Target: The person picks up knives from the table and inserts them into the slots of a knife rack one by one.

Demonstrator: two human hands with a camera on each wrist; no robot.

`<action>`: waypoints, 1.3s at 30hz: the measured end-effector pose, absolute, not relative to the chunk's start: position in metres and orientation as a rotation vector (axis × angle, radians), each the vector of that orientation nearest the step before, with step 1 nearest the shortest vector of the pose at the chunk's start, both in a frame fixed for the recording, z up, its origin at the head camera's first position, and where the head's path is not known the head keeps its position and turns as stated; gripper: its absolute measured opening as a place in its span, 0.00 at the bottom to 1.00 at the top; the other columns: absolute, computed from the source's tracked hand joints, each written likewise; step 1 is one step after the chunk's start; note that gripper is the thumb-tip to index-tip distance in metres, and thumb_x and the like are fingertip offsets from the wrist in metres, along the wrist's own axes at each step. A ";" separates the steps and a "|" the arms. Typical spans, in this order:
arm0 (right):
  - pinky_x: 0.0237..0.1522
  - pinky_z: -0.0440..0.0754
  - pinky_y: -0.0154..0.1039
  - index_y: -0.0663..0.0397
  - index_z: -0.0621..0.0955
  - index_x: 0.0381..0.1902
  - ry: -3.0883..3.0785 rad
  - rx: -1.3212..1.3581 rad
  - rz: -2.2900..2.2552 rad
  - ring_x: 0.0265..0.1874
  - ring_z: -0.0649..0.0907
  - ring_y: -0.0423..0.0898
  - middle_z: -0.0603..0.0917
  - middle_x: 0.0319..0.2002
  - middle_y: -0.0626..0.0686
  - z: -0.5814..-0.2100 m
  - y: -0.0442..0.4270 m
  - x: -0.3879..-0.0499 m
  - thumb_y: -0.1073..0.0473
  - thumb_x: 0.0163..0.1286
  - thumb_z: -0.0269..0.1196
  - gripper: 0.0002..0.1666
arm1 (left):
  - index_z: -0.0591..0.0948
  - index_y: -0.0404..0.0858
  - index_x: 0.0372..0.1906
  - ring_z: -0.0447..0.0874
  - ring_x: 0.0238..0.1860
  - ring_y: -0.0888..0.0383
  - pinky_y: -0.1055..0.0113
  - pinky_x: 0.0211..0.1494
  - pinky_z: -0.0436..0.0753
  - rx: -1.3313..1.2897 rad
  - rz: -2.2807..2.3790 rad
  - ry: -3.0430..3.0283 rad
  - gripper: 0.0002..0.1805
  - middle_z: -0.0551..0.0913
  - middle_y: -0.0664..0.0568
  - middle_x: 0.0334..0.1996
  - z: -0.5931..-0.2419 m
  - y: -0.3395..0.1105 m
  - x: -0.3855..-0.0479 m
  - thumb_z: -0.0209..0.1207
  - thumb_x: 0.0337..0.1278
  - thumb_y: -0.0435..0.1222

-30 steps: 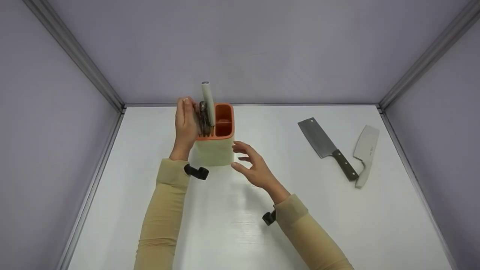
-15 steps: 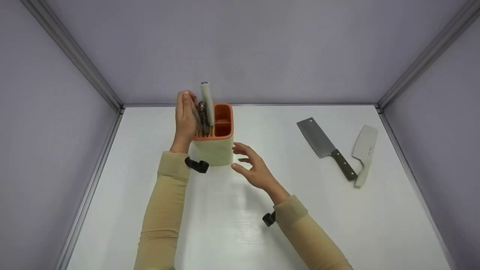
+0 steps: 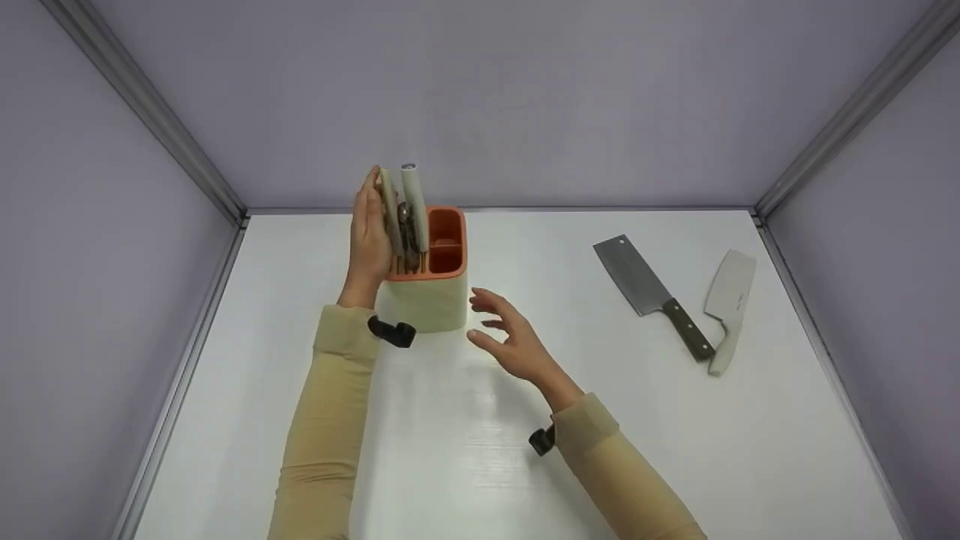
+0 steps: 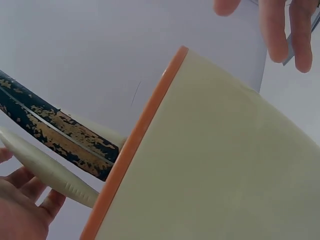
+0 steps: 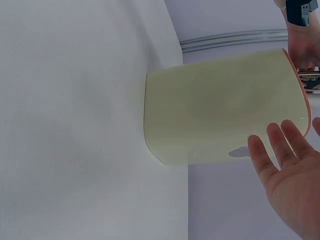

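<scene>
The knife holder (image 3: pixel 427 304), pale green with an orange rim, stands upright at the back. My left hand (image 3: pixel 367 244) lies along its left side, fingers extended against the pale handle (image 3: pixel 391 214) of an inserted knife. In the left wrist view, the fingertips meet that handle (image 4: pixel 50 172) from behind, and a dark worn handle (image 4: pixel 60 130) slants beside it. A taller whitish handle (image 3: pixel 415 210) rises to the right, its blade hidden in the slots. Holding nothing, my right hand (image 3: pixel 517 349) hovers just off the holder's front right corner with spread, gently bent fingers.
On the right of the white table (image 3: pixel 480 465) lie a dark-handled cleaver (image 3: pixel 652 296) and a pale-handled knife (image 3: pixel 731 311), their handle ends meeting. Two orange compartments (image 3: pixel 447 244) form the holder's right half. Grey walls border the back and sides.
My left hand's fingers have straightened and slid upward, uncovering the leftmost pale handle. My right hand has drawn slightly away from the holder. The knives on the table have not moved.
</scene>
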State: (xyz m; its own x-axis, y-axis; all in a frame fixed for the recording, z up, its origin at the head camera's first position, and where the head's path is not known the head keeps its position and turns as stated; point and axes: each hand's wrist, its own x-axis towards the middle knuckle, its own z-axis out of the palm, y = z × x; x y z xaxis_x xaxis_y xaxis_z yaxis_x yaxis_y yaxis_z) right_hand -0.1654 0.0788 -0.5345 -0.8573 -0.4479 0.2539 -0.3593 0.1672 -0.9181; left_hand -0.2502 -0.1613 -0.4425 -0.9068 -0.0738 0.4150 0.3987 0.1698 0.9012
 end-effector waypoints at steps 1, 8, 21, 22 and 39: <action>0.61 0.73 0.49 0.49 0.63 0.74 2.339 -0.810 -1.809 0.63 0.72 0.49 0.72 0.65 0.53 -0.530 0.079 -0.163 0.58 0.72 0.63 0.36 | 0.52 0.38 0.78 0.61 0.68 0.56 0.61 0.68 0.62 -0.311 -1.777 -2.089 0.28 0.62 0.42 0.69 -0.443 -0.162 -0.248 0.27 0.80 0.44; 0.60 0.71 0.59 0.61 0.62 0.73 2.339 -0.794 -1.817 0.63 0.71 0.61 0.71 0.64 0.62 -0.508 0.086 -0.151 0.63 0.71 0.62 0.36 | 0.53 0.35 0.77 0.66 0.66 0.48 0.51 0.63 0.69 -0.323 -1.684 -2.042 0.28 0.65 0.40 0.65 -0.447 -0.167 -0.226 0.30 0.80 0.42; 0.59 0.70 0.62 0.64 0.63 0.72 2.433 -0.703 -1.785 0.62 0.71 0.64 0.70 0.63 0.67 -0.523 0.114 -0.149 0.63 0.70 0.63 0.37 | 0.64 0.23 0.66 0.65 0.63 0.39 0.53 0.62 0.66 -0.336 -1.573 -2.074 0.21 0.67 0.31 0.61 -0.466 -0.158 -0.176 0.39 0.73 0.25; 0.59 0.70 0.62 0.64 0.63 0.72 2.438 -0.690 -1.787 0.62 0.71 0.64 0.70 0.63 0.67 -0.524 0.117 -0.149 0.63 0.70 0.63 0.37 | 0.65 0.23 0.65 0.65 0.61 0.38 0.53 0.61 0.66 -0.352 -1.563 -2.073 0.20 0.67 0.30 0.60 -0.467 -0.156 -0.173 0.40 0.73 0.25; 0.60 0.68 0.64 0.66 0.63 0.72 2.561 -0.462 -1.783 0.62 0.70 0.66 0.71 0.63 0.69 -0.541 0.171 -0.151 0.64 0.70 0.64 0.36 | 0.70 0.33 0.64 0.70 0.59 0.47 0.55 0.58 0.71 -0.595 -1.391 -2.232 0.22 0.72 0.44 0.60 -0.501 -0.111 -0.148 0.47 0.76 0.43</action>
State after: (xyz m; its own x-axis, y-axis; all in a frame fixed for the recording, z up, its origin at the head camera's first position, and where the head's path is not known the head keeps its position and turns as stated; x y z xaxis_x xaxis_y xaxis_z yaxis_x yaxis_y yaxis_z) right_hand -0.1514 0.1712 -0.5413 -0.9569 -0.2308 0.1761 -0.2452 0.3180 -0.9158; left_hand -0.1476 -0.1106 -0.5014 -0.8098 0.1253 0.5732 0.5698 0.4007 0.7175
